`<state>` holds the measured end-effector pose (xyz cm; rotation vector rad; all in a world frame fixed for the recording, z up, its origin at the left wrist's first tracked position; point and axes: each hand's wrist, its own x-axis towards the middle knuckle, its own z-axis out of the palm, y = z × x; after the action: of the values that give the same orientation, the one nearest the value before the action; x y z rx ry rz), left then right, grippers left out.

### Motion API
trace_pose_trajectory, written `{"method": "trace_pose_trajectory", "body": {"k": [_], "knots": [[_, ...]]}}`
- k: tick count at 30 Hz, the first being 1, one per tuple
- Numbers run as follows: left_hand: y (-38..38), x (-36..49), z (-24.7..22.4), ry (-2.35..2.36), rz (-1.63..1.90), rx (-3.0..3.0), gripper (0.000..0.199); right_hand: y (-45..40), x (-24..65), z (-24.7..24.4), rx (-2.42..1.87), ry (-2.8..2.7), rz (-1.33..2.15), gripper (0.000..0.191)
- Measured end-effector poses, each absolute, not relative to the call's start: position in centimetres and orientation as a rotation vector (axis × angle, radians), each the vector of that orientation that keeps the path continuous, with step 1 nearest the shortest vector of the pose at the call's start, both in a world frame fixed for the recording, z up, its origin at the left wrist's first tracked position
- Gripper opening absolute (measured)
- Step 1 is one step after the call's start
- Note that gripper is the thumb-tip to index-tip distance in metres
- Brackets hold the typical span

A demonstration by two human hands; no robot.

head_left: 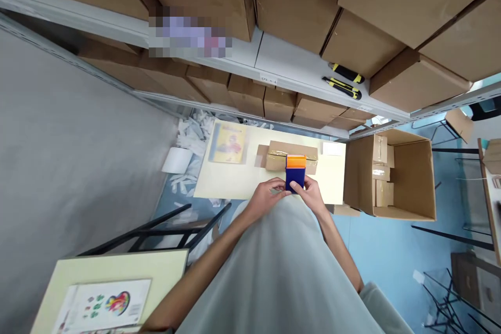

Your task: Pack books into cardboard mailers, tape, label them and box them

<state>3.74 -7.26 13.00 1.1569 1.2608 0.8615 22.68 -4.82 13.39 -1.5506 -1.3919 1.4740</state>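
Cream tbl below, R hand grips blue-orange box, L hand adj.

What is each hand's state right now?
Left hand: curled at the blue-and-orange box; grip cannot be told.
Right hand: closed, holding that box.

Cream table bearing cardboard box, yellow booklet

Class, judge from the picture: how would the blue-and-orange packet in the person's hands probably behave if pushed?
The blue-and-orange packet is probably fairly stiff: its edges look straight. Its flat front and squared corners suggest sliding rather than rolling. Its contents don't show, so its weight is uncertain.
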Motion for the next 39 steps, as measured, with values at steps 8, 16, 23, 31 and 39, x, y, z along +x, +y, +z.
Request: {"method": "trace_pose_trajectory", "body": {"k": [8, 16, 23, 31, 39], "knots": [[-6.4, 2.1, 17.6, 1.415, 0.822, 1.33, 0.03, -6.3, 21.9, 14.9, -1.515, -1.36, 1.42, 0.05], [-3.9, -1.7, 23.5, 1.435, 1.013, 1.448, 0.042, -6.0, 23.4, 18.8, -1.362, -1.823, 1.099, 0.029], [-3.4, -2.2, 24.7, 1.319, 0.942, 1.582, 0.027, -6.9, 24.1, 19.9, -1.296, -2.089, 0.922, 0.016], [-4.1, -2.3, 24.1, 1.345, 0.939, 1.544, 0.029, -7.0, 24.2, 19.8, -1.357, -2.165, 0.948, 0.02], [-5.3, -2.0, 20.3, 1.397, 0.759, 1.202, 0.029, -7.6, 23.8, 18.6, -1.589, -2.037, 1.283, 0.033]]}}
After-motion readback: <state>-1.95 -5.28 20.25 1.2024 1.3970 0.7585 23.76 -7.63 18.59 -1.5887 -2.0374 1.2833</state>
